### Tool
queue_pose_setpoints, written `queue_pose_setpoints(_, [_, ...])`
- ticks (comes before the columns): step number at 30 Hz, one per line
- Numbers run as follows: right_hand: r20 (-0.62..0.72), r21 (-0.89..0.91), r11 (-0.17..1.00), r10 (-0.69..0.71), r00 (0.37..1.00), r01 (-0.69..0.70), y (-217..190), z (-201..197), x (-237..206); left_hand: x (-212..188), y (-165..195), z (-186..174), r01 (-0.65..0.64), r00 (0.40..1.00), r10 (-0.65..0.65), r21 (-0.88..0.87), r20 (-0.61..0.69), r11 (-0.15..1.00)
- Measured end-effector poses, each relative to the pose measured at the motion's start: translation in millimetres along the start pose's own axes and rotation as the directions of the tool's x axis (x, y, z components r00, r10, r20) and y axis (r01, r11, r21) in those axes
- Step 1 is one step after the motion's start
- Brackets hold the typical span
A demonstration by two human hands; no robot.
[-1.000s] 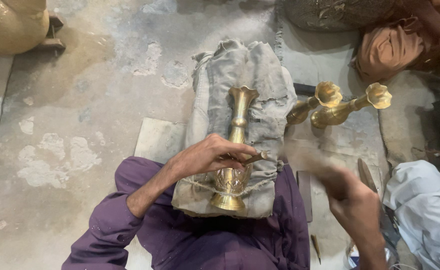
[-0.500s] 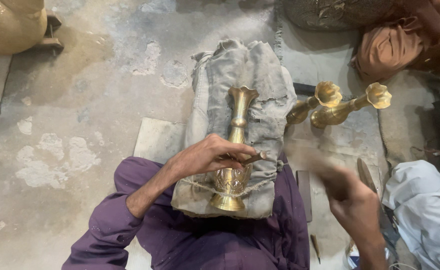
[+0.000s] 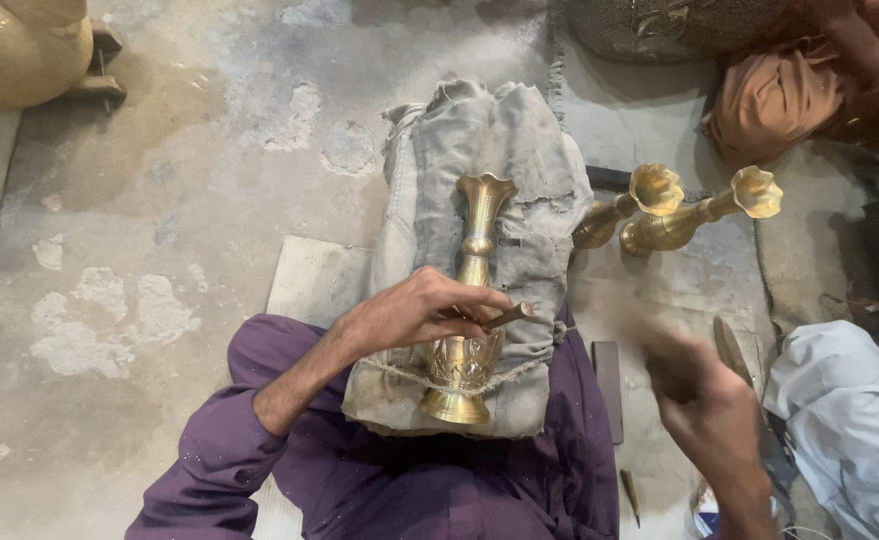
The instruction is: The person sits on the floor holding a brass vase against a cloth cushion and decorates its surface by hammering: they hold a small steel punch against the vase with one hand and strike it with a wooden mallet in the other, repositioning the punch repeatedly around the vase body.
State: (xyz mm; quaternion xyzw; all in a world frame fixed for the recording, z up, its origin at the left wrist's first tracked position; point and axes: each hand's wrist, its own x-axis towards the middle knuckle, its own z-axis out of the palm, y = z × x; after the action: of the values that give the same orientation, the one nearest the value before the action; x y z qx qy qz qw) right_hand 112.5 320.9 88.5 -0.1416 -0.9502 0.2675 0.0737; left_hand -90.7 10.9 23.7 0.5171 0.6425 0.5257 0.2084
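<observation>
Where motion smears it, right hand (grip unreadable), blurred.

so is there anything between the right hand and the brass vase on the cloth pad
Nothing visible. The right hand is raised and blurred to the right of the brass vase, with only open air and the edge of the cloth pad between them. The left hand rests on the vase, pinching a small punch-like tool against it.

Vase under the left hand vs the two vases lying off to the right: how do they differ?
The vase on the cloth pad lies on grey padding, mouth away from the person; the two vases on the floor lie on bare concrete, mouths pointing right. The first is pinned by the left hand, which holds a small tool; the pair is untouched. All are brass with flared, scalloped mouths.
</observation>
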Motion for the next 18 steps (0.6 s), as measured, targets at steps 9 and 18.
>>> queue_pose_setpoints(9, [0.004, -0.402, 0.904, -0.154, 0.988, 0.143, -3.2, -4.3, -0.6, -0.1, 0.7, -1.4, 0.007, 1.0, -0.007, -0.001, 0.015, 1.0])
queue_pose_setpoints(18, [-0.047, -0.513, 0.852, -0.147, 0.988, 0.102, -5.4, -2.0, 2.2, 2.1, 3.1, -4.5, 0.008, 1.0, -0.008, 0.001, 0.009, 1.0])
